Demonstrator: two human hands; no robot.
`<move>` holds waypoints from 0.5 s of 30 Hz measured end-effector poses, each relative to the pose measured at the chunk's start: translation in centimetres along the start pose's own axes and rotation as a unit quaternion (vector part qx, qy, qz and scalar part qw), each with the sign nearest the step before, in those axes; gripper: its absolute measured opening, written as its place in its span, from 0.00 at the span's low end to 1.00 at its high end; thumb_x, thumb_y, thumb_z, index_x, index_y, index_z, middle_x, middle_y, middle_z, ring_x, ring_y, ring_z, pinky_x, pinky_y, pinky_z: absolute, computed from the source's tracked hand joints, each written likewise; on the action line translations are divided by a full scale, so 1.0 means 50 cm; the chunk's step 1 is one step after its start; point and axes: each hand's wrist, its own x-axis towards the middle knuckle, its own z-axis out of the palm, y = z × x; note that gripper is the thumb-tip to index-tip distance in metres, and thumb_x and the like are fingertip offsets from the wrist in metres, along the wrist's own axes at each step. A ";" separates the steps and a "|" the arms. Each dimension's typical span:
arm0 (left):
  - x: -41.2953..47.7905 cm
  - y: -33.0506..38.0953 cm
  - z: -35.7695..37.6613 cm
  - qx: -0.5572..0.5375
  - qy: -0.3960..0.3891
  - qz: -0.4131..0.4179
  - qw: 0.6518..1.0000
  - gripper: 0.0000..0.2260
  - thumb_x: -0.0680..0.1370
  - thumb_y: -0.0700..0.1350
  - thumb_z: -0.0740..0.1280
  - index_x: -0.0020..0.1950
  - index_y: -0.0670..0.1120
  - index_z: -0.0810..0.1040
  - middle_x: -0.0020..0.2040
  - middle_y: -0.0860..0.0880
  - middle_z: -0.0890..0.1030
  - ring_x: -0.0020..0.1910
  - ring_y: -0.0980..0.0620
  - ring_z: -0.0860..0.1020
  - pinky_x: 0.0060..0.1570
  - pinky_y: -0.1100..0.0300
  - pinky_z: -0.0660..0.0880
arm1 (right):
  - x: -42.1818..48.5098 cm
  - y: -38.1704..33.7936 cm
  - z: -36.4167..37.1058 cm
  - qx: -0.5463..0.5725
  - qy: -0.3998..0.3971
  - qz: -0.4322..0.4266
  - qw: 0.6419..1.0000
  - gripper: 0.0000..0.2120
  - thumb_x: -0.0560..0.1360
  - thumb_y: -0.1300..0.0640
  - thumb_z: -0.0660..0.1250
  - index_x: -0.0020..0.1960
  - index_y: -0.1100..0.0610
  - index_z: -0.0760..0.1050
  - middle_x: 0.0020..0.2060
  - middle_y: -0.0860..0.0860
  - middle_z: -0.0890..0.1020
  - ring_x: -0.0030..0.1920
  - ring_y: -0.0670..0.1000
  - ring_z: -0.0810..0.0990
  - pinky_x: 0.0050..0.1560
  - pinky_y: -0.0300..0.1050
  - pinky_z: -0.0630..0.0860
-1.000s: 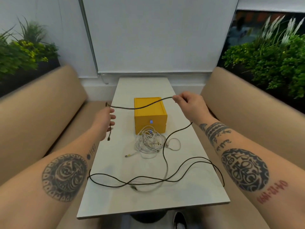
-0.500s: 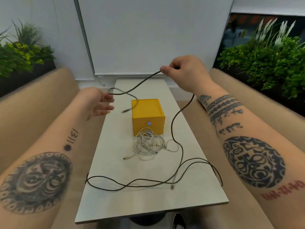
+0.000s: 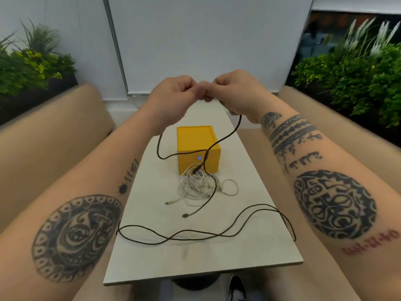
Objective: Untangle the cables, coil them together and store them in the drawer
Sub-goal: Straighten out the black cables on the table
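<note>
My left hand (image 3: 171,98) and my right hand (image 3: 236,94) meet high above the table, fingertips together, both pinching the black cable (image 3: 195,234). Two strands of it hang down from the hands, one under each, and cross in front of the yellow drawer box (image 3: 196,141). The rest of the black cable lies in long loops across the near half of the white table (image 3: 249,170). A tangled pile of white cables (image 3: 195,185) sits right in front of the box, whose drawer is shut.
Beige bench seats (image 3: 54,137) run along both sides of the narrow table. Planters with green plants (image 3: 358,72) stand behind each bench. A white wall panel closes off the far end. A shoe (image 3: 236,287) shows under the table's near edge.
My left hand rose and moved right while my right hand moved left, so they now meet over the box. The black cable's free end dropped to hang near the white pile.
</note>
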 end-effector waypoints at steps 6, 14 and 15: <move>0.023 -0.081 -0.002 0.078 0.131 -0.021 0.988 0.12 0.79 0.55 0.65 0.39 0.53 0.80 0.39 0.45 0.82 0.39 0.47 0.77 0.43 0.54 0.73 | -0.034 0.130 0.000 0.235 -0.082 0.112 0.962 0.16 0.84 0.47 0.59 0.43 0.55 0.75 0.26 0.46 0.63 0.25 0.46 0.58 0.27 0.41 0.55; 0.001 -0.192 0.000 0.107 0.209 -0.100 0.967 0.11 0.78 0.53 0.63 0.43 0.50 0.82 0.39 0.49 0.81 0.39 0.49 0.76 0.41 0.56 0.71 | -0.139 0.293 0.016 0.137 -0.113 0.199 0.964 0.16 0.83 0.46 0.60 0.43 0.53 0.77 0.25 0.46 0.66 0.26 0.48 0.60 0.28 0.41 0.58; -0.003 -0.199 0.000 0.122 0.202 -0.104 0.966 0.11 0.78 0.53 0.63 0.44 0.50 0.82 0.37 0.49 0.80 0.39 0.47 0.76 0.40 0.55 0.71 | -0.152 0.309 0.017 0.102 -0.121 0.200 0.967 0.16 0.82 0.44 0.61 0.42 0.51 0.79 0.25 0.46 0.67 0.26 0.49 0.62 0.30 0.43 0.61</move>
